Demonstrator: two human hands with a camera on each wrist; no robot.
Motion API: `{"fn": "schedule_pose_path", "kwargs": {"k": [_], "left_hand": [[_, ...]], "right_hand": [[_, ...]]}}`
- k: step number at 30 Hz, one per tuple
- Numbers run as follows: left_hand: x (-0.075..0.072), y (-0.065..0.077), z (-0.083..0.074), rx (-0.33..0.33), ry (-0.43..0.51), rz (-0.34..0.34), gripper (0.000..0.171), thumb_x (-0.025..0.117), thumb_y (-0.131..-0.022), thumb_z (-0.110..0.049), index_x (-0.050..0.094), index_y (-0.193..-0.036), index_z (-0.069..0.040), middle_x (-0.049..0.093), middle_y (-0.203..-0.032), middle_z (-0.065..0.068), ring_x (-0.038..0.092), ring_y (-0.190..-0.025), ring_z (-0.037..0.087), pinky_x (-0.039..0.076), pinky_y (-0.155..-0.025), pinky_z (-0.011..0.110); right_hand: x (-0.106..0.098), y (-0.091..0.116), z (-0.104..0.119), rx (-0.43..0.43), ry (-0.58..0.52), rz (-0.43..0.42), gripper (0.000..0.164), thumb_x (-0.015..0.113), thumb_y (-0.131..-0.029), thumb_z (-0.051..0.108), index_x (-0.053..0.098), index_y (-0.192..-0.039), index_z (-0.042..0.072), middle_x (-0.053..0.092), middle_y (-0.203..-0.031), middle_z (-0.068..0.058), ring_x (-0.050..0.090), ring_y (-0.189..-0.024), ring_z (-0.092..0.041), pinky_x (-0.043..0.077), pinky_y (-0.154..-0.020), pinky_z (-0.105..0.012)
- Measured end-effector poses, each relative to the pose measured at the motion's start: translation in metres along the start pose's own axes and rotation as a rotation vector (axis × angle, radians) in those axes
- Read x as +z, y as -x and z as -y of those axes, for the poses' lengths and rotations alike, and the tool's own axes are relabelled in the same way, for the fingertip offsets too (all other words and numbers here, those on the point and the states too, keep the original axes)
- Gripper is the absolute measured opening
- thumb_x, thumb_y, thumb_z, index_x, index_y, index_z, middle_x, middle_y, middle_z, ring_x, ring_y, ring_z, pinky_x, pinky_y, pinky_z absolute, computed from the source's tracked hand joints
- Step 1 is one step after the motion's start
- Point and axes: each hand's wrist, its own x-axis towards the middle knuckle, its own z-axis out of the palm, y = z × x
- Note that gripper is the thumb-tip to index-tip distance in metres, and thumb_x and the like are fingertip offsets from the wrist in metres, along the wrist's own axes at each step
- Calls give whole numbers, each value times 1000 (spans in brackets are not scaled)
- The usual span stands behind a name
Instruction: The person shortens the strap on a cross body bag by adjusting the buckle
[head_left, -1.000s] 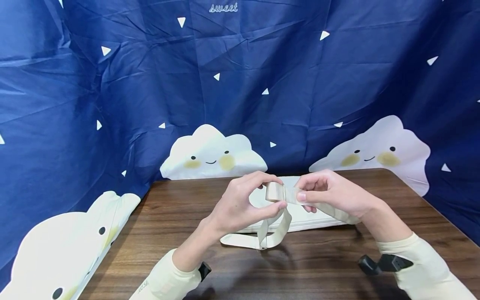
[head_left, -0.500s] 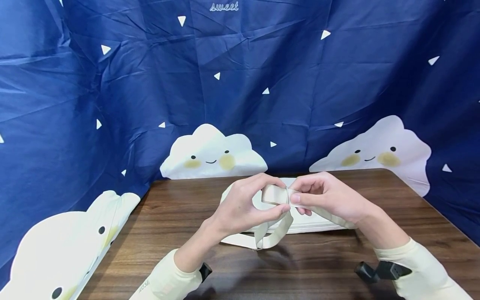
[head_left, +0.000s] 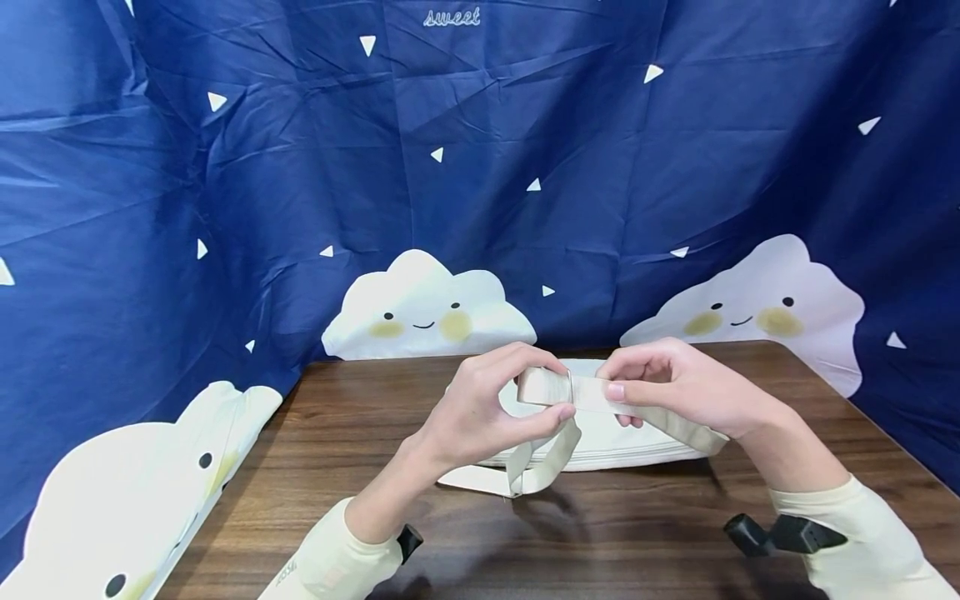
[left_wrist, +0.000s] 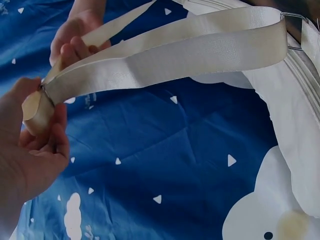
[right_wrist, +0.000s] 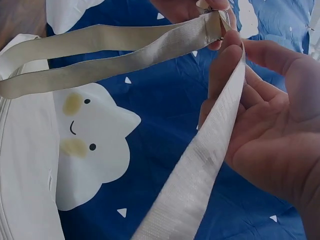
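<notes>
A cream webbing strap [head_left: 592, 395] runs between the two hands above the table. With thumb and fingertips, my left hand [head_left: 476, 408] pinches the thin metal slider buckle [head_left: 570, 388] on it, and a short loop of webbing bulges left of the buckle. My right hand [head_left: 686, 390] pinches the flat strap just right of the buckle, its thumb on the near side. Behind the hands a white bag [head_left: 622, 454] lies on the table, partly hidden by them. In the left wrist view, a long fold of strap passes through a metal ring [left_wrist: 294, 31] by the bag [left_wrist: 295, 135].
The dark wooden table [head_left: 360, 417] extends around the bag. A blue curtain [head_left: 480, 167] printed with white clouds and triangles hangs right behind it. Another length of strap [head_left: 525, 482] droops in front of the bag, close over the wood.
My right hand first moves left up to the buckle, then draws back right with the strap, so more webbing shows between the hands. The left hand stays nearly in place.
</notes>
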Motion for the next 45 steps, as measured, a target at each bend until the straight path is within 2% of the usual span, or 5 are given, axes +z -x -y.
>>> {"fn": "schedule_pose_path", "kwargs": {"k": [15, 28, 38, 41, 45], "left_hand": [[7, 2, 0, -2, -4, 31, 30, 84, -84, -22, 69, -107, -13, 66, -94, -10, 54, -80, -3, 47, -67, 16], [13, 3, 4, 94, -277, 81, 36, 83, -85, -28, 68, -112, -9, 68, -102, -6, 60, -93, 4, 41, -72, 20], [18, 5, 5, -150, -110, 78, 107, 91, -78, -30, 25, -159, -12, 68, -106, -6, 62, -92, 3, 50, -86, 24], [23, 7, 5, -196, -74, 89, 106, 91, -79, -27, 24, -159, -10, 67, -98, -6, 63, -90, 5, 49, -85, 20], [26, 9, 8, -124, -78, 95, 76, 86, -83, -19, 45, -146, -7, 68, -96, -5, 64, -90, 5, 48, -86, 17]], "right_hand": [[14, -5, -4, 26, -153, -11, 11, 60, -101, 1, 69, -108, -1, 63, -82, -15, 59, -67, -29, 53, -63, -37], [20, -12, 0, 100, 9, 19, 16, 58, -105, 16, 71, -100, 9, 66, -75, -14, 62, -69, -32, 48, -57, -35], [20, -11, 2, 81, -100, -101, 15, 60, -103, 12, 66, -95, 1, 60, -71, -18, 58, -65, -31, 49, -68, -36], [18, -9, 1, 18, -209, -73, 15, 53, -104, 5, 63, -96, -3, 59, -73, -18, 55, -65, -30, 47, -71, -37], [16, -8, 1, -15, -329, -60, 16, 47, -105, 1, 61, -98, -3, 60, -78, -13, 55, -68, -27, 45, -74, -35]]}}
